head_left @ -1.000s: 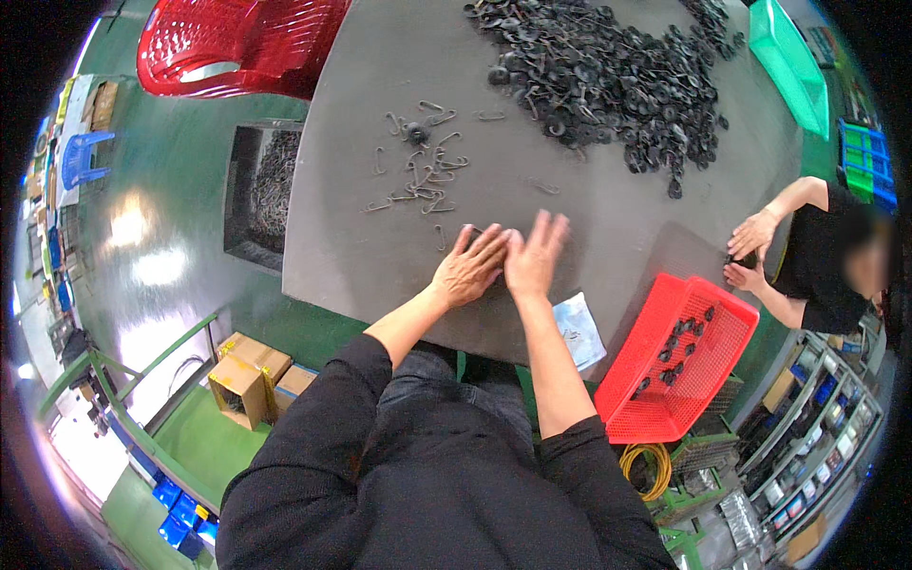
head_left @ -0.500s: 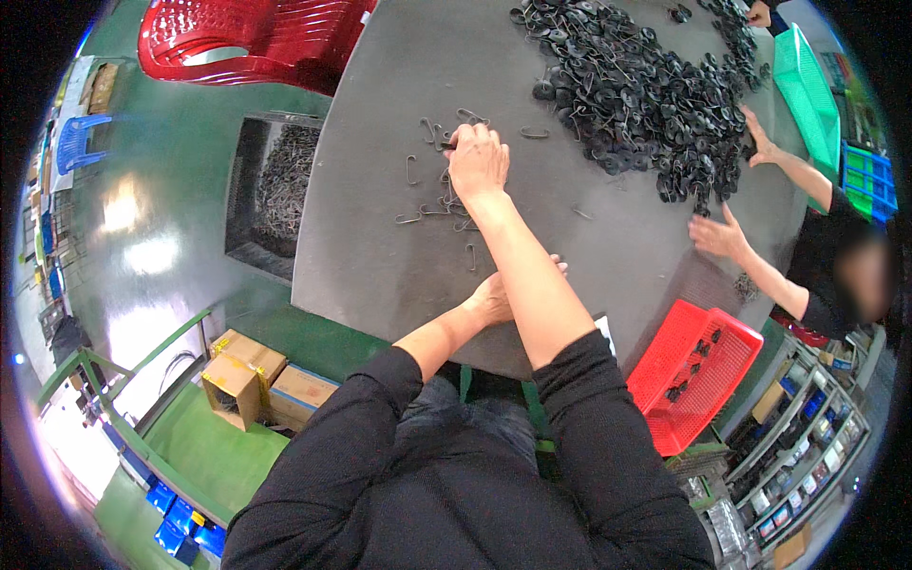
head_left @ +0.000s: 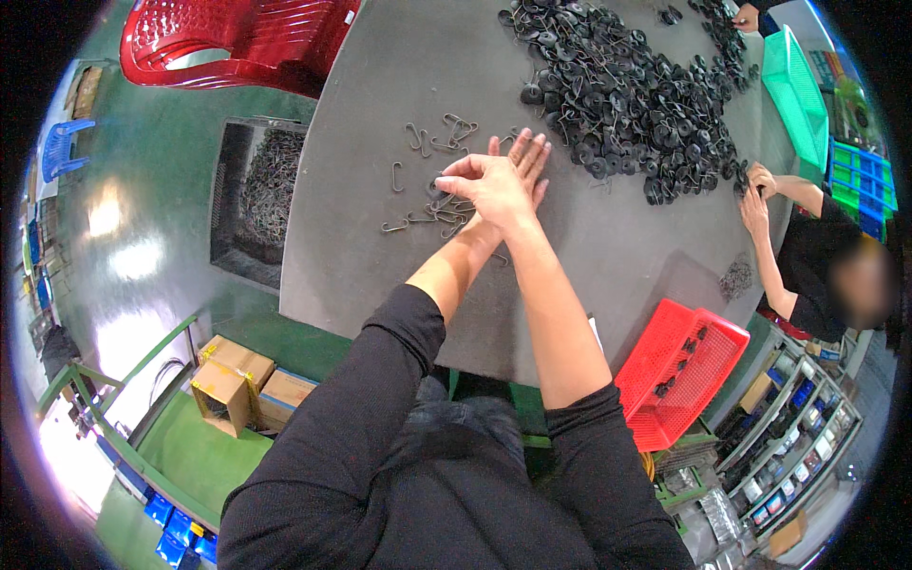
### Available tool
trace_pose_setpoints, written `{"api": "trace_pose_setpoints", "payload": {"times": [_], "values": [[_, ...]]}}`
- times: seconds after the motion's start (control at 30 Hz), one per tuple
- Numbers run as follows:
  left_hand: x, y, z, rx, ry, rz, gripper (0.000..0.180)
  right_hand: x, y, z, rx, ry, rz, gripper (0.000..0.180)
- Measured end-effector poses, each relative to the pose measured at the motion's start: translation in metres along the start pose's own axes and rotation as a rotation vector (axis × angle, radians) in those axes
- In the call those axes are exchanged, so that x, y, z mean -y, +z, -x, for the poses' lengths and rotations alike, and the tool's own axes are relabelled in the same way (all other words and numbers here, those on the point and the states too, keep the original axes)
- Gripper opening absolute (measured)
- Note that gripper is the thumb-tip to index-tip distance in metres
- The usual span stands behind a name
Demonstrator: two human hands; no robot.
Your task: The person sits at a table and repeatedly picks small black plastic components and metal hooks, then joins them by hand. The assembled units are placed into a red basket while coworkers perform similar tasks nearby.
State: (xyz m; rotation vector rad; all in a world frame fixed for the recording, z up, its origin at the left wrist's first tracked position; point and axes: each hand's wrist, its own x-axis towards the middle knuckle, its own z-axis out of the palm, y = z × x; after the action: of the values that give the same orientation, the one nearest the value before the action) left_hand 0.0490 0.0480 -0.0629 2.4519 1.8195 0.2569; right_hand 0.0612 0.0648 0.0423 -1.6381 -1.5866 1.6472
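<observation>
My two forearms cross over the grey tabletop. My right hand (head_left: pixel 502 193) lies on top, its thumb and a finger bent to the left and pinching a small black disc (head_left: pixel 434 189); its other fingers are hard to make out. Beneath it, my left hand (head_left: pixel 532 163) stretches its fingers away from me, palm mostly covered by the right hand. Whether the left palm bears anything is hidden. Loose bent wire hooks (head_left: pixel 396 178) lie scattered around the pinching fingers, some under the wrists.
A large heap of black discs with wire hooks (head_left: pixel 608 104) covers the far table (head_left: pixel 370 275). A co-worker's hands (head_left: pixel 757 190) touch its right edge. A red basket (head_left: pixel 655 418) stands near right, a green basket (head_left: pixel 793 95) far right. Left of the table sits a crate of wire pieces (head_left: pixel 228 237).
My left hand has moved up and away from me, under the right one, fingers stretched out. My right hand has drawn slightly nearer me. The co-worker's hands have come together at the heap.
</observation>
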Motion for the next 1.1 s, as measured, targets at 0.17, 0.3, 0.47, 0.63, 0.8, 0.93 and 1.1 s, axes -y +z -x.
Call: {"api": "trace_pose_setpoints", "payload": {"times": [0.17, 0.3, 0.47, 0.63, 0.8, 0.93, 1.1], "values": [[0.045, -0.006, -0.002, -0.006, -0.196, -0.236, 0.06, 0.007, 0.0, 0.006, -0.024, -0.018, -0.084, 0.018], [0.095, -0.02, 0.035, 0.026, -0.457, -0.159, 0.056, 0.013, -0.016, 0.028, 0.067, 0.027, -0.439, 0.015], [0.087, -0.059, 0.095, 0.116, -0.374, -0.216, 0.057, -0.008, -0.036, 0.062, -0.101, 0.064, -0.603, 0.015], [-0.027, -0.015, 0.141, 0.014, 0.419, -0.015, 0.06, -0.014, -0.038, 0.072, -0.171, 0.109, -0.674, 0.01], [0.05, -0.023, 0.099, 0.033, 0.093, -0.069, 0.054, -0.014, -0.049, 0.086, -0.189, 0.066, -0.591, 0.009], [0.14, -0.044, 0.088, 0.079, -0.159, -0.095, 0.051, -0.021, -0.053, 0.105, -0.265, 0.113, -0.582, 0.011], [0.215, -0.048, 0.117, 0.028, -0.42, -0.334, 0.05, -0.044, -0.075, 0.161, -0.404, 0.165, -0.597, 0.013]]}}
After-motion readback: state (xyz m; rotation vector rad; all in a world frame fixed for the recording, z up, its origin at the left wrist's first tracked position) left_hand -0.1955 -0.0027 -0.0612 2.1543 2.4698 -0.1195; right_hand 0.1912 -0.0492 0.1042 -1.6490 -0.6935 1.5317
